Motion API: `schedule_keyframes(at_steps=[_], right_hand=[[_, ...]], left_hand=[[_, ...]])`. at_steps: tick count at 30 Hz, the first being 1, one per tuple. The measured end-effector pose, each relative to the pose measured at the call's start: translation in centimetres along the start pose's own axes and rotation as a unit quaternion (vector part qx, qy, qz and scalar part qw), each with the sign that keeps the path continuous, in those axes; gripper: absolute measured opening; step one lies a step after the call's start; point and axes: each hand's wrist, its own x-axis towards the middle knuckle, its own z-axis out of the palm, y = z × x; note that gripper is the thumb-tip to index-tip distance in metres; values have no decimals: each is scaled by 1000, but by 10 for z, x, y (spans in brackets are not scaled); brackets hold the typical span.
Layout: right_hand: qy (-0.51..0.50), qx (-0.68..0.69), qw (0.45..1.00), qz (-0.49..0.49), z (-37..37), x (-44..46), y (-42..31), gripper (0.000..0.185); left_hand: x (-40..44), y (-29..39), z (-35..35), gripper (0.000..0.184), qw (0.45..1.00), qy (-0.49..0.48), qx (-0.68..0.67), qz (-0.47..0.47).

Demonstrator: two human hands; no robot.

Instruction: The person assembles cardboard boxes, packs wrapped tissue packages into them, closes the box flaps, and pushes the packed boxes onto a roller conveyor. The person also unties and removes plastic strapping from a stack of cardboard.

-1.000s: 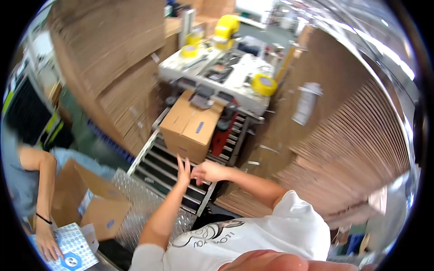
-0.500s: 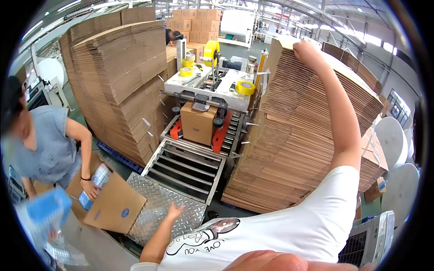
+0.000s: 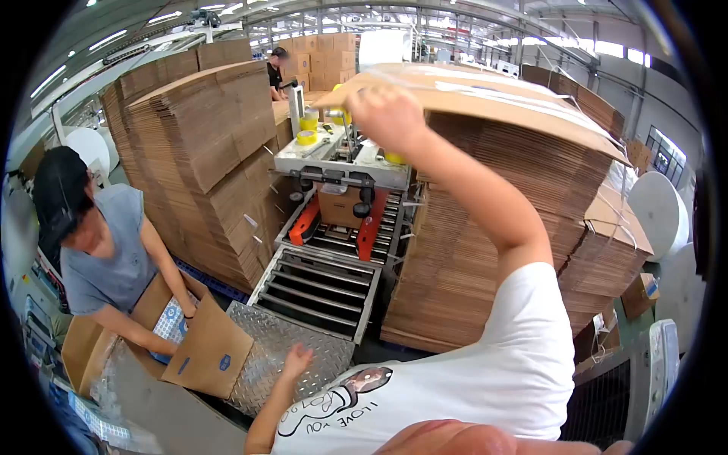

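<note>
My right hand [image 3: 385, 114], a little blurred, is closed on the edge of a flattened cardboard box [image 3: 485, 100] at the top of the tall right-hand stack [image 3: 485, 250]. This flat box juts out to the left past the stack, over the tape machine. My left hand [image 3: 298, 359] holds nothing; its fingers are apart above the diamond-pattern metal plate [image 3: 284, 371]. Near it, to the left, stands an open carton [image 3: 216, 356]. A co-worker in a grey-blue top has both hands inside that carton, at blue-and-white packs [image 3: 171, 322].
A roller conveyor [image 3: 315, 292] runs from the plate to the carton-taping machine [image 3: 345, 171], with a carton [image 3: 340, 208] inside between red side guides. Another stack of flattened boxes [image 3: 205, 136] rises on the left. Farther back, another person stands near stacked cartons.
My right hand has moved left, drawing the flattened box off the stack's edge. The carton has gone deeper into the taping machine. The co-worker now has both hands in the open carton.
</note>
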Motion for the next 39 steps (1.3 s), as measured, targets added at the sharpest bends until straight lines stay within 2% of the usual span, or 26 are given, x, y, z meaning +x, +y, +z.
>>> schedule_keyframes(at_steps=[1, 2, 3, 5, 6, 7, 8, 10, 12, 14, 15, 16, 18, 20, 22, 23, 24, 26, 28, 30, 32, 34, 35, 36, 38, 39], right_hand=[[76, -3, 994, -79, -35, 2, -16, 5], [166, -12, 978, -125, -78, 2, -32, 10], [204, 28, 966, -159, -117, -1, -40, 11], [268, 146, 937, -168, -159, -9, -44, 11], [275, 200, 924, -173, -172, -9, -36, 10], [267, 277, 904, -184, -176, -8, -24, 9], [278, 346, 877, -184, -172, -5, -14, 10], [281, 474, 817, -170, -161, 1, 4, 14], [238, 576, 777, -85, -135, -13, 20, 15], [205, 647, 735, -1, -101, -19, 32, 17], [215, 647, 731, 22, -90, -20, 32, 17], [215, 717, 661, 56, -60, -25, 33, 20], [149, 765, 617, 108, -15, -28, 35, 24], [39, 784, 605, 135, 16, -28, 14, 38], [-29, 695, 700, 165, 37, -31, -26, 61], [39, 549, 829, 97, 40, -32, -52, 81], [64, 512, 857, 6, 50, -35, -74, 88], [-39, 461, 873, -153, 55, -53, -114, 78], [-233, 470, 812, -255, 96, -109, -161, 60], [-414, 491, 738, -205, 103, -149, -193, 46], [-268, 592, 734, -196, 105, -144, -196, 41], [-328, 651, 675, -115, 110, -130, -202, 48], [-363, 611, 693, -117, 113, -126, -206, 51], [-397, 569, 710, -120, 117, -122, -209, 54], [-438, 594, 670, -79, 122, -113, -211, 60], [-445, 570, 688, -58, 123, -110, -213, 61]], left_hand=[[3, 13, -5, 69, 1000, 5, -3, 6], [-1, 36, -10, 69, 997, 21, 41, 62], [-1, 55, -15, 70, 989, 36, 86, 117], [20, 74, -20, 84, 956, 99, -15, 277], [-5, 124, -17, 92, 923, 185, 97, 322], [-44, 190, -17, 101, 870, 268, 205, 359], [-60, 227, -18, 112, 836, 344, 164, 396], [-72, 269, -45, 116, 728, 507, 194, 418], [-101, 298, -76, 105, 611, 550, 284, 493], [-132, 309, -99, 66, 686, 377, 351, 514], [-126, 294, -99, 26, 737, 379, 250, 501], [-144, 298, -87, 19, 783, 402, 168, 444], [-176, 308, -89, 20, 808, 391, 184, 400], [-189, 309, -97, 22, 821, 388, 217, 358], [-187, 293, -98, 24, 824, 392, 289, 289], [-190, 284, -96, 24, 831, 396, 286, 268], [-189, 279, -87, 26, 799, 386, 364, 283], [-184, 263, -68, 28, 746, 358, 484, 285], [-173, 239, -56, 25, 736, 329, 518, 284], [-174, 236, -61, 24, 728, 342, 518, 292], [-176, 238, -71, 25, 715, 357, 519, 303], [-181, 240, -77, 28, 754, 332, 515, 239], [-183, 249, -76, 27, 804, 300, 492, 146], [-182, 255, -80, 27, 805, 299, 493, 139], [-170, 272, -97, 37, 849, 228, 473, 64], [-163, 284, -105, 46, 854, 186, 485, 3]])
